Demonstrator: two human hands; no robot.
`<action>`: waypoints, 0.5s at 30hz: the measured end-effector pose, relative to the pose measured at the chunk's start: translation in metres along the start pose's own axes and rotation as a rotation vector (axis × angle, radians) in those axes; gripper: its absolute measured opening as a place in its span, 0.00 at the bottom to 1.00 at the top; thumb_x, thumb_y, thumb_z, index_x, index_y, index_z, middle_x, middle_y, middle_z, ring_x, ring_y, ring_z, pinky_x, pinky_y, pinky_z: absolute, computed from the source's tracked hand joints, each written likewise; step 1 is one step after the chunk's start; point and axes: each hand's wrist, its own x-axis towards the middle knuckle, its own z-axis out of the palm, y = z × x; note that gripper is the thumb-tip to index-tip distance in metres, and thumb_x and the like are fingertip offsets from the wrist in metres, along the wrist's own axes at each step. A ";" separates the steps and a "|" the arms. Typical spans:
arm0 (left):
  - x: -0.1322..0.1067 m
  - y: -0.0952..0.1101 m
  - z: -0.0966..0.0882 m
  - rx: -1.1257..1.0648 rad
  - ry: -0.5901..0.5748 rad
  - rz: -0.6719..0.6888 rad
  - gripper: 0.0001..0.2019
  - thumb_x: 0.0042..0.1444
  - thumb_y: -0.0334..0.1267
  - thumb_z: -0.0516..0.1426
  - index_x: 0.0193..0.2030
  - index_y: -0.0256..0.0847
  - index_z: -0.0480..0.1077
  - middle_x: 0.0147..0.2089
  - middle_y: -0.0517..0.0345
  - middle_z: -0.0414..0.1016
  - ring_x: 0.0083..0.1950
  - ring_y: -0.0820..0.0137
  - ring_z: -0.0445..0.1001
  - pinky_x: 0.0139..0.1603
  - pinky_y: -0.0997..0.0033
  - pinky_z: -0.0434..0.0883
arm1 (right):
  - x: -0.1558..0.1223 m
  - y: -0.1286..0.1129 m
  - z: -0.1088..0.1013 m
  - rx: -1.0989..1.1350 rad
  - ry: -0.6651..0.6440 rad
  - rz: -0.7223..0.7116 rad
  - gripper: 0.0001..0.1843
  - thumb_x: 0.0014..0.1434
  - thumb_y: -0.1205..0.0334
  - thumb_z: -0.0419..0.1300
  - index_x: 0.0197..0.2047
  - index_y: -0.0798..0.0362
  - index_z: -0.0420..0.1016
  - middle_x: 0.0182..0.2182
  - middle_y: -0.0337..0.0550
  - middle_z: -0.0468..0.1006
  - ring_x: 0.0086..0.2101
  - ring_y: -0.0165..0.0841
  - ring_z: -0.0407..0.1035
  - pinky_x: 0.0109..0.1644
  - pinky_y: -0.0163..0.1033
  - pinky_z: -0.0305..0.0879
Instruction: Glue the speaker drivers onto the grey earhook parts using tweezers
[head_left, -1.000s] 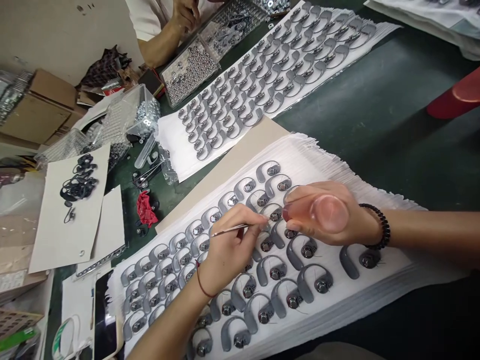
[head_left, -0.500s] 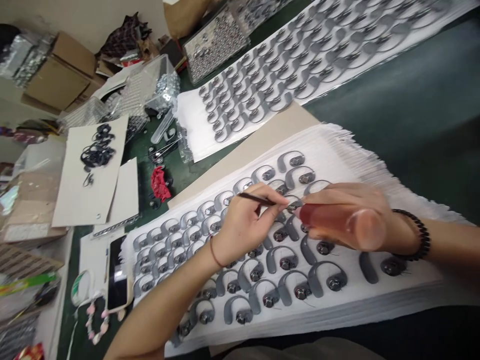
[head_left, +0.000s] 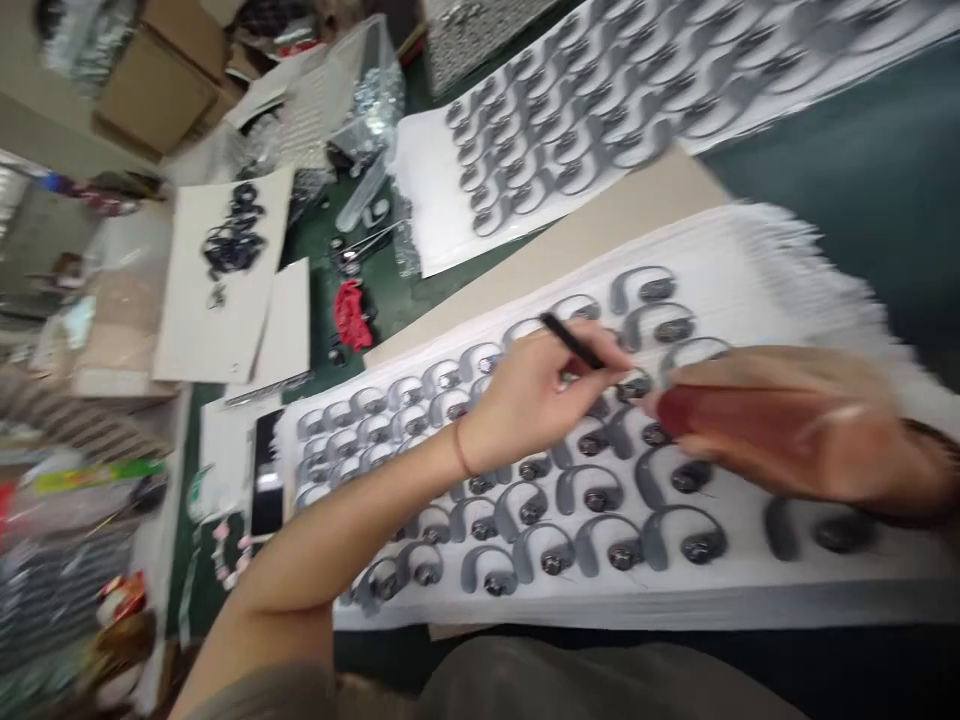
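My left hand (head_left: 529, 395) pinches a slim black stick-like tool (head_left: 571, 342), its lower end hidden by the fingers. Wrapped round a translucent reddish squeeze bottle (head_left: 750, 420) is my right hand (head_left: 874, 405), blurred by motion. The bottle's narrow tip points left, close to a grey ear-hook earphone part (head_left: 636, 385) near my left fingertips; I cannot tell whether they touch. Several more such earphone parts (head_left: 701, 545), each with a round dark component and fine wires, lie in rows on a stack of white foam sheets (head_left: 720, 250) beneath both hands.
A second white sheet (head_left: 431, 225) with rows of earphone parts lies at the back right. Beige cardboard (head_left: 645, 200) sits between. Leftward are a clear plastic bin (head_left: 382, 90), a red crumpled piece (head_left: 351, 315), a card with black parts (head_left: 184, 320) and a phone (head_left: 266, 475).
The view has shifted, so the table's things appear further right and higher. Both hands keep hold of the tool and the bottle, and the bottle stays close to the same part.
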 end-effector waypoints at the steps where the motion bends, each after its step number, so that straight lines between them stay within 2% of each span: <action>1: 0.000 0.000 0.000 0.006 0.016 -0.012 0.01 0.52 0.32 0.59 0.32 0.38 0.71 0.35 0.59 0.74 0.34 0.76 0.72 0.31 0.81 0.68 | 0.005 -0.002 -0.001 -0.059 0.003 -0.060 0.13 0.58 0.50 0.60 0.34 0.52 0.71 0.28 0.41 0.75 0.25 0.31 0.68 0.29 0.36 0.64; 5: 0.001 -0.004 0.000 0.017 0.037 -0.051 0.00 0.52 0.32 0.59 0.31 0.39 0.71 0.32 0.60 0.73 0.32 0.76 0.72 0.29 0.80 0.68 | 0.013 -0.001 -0.002 -0.133 0.012 -0.165 0.13 0.60 0.52 0.58 0.31 0.53 0.67 0.26 0.38 0.73 0.23 0.27 0.66 0.26 0.34 0.60; 15: 0.000 -0.002 0.000 0.059 0.048 -0.042 0.00 0.52 0.32 0.59 0.31 0.40 0.72 0.32 0.60 0.73 0.33 0.74 0.73 0.31 0.76 0.68 | 0.012 0.000 -0.003 -0.029 0.016 -0.080 0.11 0.60 0.55 0.58 0.30 0.52 0.69 0.26 0.37 0.73 0.23 0.26 0.66 0.26 0.32 0.61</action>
